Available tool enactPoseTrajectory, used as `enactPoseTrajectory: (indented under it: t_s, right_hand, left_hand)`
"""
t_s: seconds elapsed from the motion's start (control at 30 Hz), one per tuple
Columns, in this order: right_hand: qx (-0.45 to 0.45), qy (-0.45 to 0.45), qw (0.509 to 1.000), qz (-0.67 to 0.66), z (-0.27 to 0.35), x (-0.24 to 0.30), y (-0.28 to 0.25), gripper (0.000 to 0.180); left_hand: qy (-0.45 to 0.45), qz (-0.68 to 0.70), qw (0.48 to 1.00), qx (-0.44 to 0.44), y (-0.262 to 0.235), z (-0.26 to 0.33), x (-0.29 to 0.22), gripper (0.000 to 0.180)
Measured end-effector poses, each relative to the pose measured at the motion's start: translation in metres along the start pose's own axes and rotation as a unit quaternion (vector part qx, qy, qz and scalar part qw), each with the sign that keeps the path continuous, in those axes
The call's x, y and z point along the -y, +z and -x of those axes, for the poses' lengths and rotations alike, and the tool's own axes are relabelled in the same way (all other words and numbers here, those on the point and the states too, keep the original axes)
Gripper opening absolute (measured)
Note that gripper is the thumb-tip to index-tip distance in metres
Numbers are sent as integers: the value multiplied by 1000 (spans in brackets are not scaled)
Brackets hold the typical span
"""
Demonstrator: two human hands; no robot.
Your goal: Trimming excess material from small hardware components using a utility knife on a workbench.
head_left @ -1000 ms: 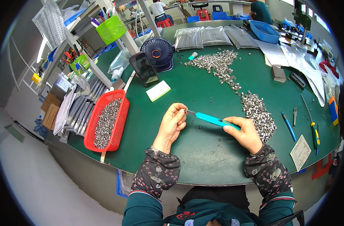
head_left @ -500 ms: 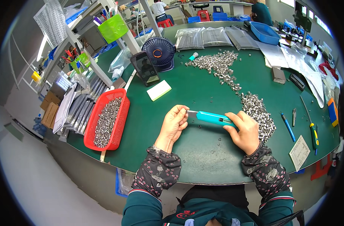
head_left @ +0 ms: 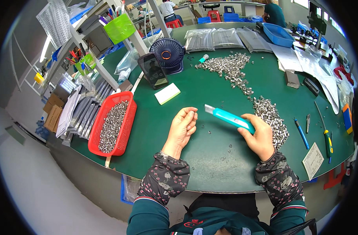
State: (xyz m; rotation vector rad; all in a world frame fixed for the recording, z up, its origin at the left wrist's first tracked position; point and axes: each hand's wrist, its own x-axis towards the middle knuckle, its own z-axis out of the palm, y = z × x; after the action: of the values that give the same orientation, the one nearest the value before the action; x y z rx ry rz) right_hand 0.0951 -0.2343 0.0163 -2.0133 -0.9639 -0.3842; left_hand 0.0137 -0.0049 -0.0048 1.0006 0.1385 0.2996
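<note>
My right hand (head_left: 258,135) grips a turquoise utility knife (head_left: 234,118), its short metal blade extended and pointing up to the left. A small gap separates the blade tip from my left hand (head_left: 183,127). That hand is closed in a pinch, thumb against forefinger; whatever it holds is too small or hidden to make out. Beside my right hand lies a heap of small shiny metal rings (head_left: 273,123). A second spread of the same metal parts (head_left: 229,66) lies farther back. Tiny dark bits (head_left: 224,158) are scattered on the green table (head_left: 214,176) below my hands.
At left stands a red basket (head_left: 132,123) full of metal parts. Behind it are a phone (head_left: 152,70), a dark blue fan (head_left: 167,55) and a notepad (head_left: 167,93). To the right lie a blue pen (head_left: 301,133), a screwdriver (head_left: 327,141) and a paper label (head_left: 313,160). A blue tray (head_left: 278,34) sits far back.
The knife blade has come away from my left fingertips. My right hand has shifted slightly right, and the knife is now tilted more steeply. My left hand stays pinched in nearly the same place.
</note>
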Motion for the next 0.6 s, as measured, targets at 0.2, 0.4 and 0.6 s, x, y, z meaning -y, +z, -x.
enactPoseTrajectory:
  t_s: [0.2,0.4,0.6]
  right_hand:
    - [98,81,983,-130,2,2,-2,28]
    - [137,112,970,-165,2,3,-1,28]
    - [137,93,974,-153,3,-1,2,28]
  left_hand:
    - [-5,15,1000,-5,3,1,-2,14]
    - [0,26,1000,-13,0,0,2,14]
    - [-7,-10,1000,-4,-1,1,5,16]
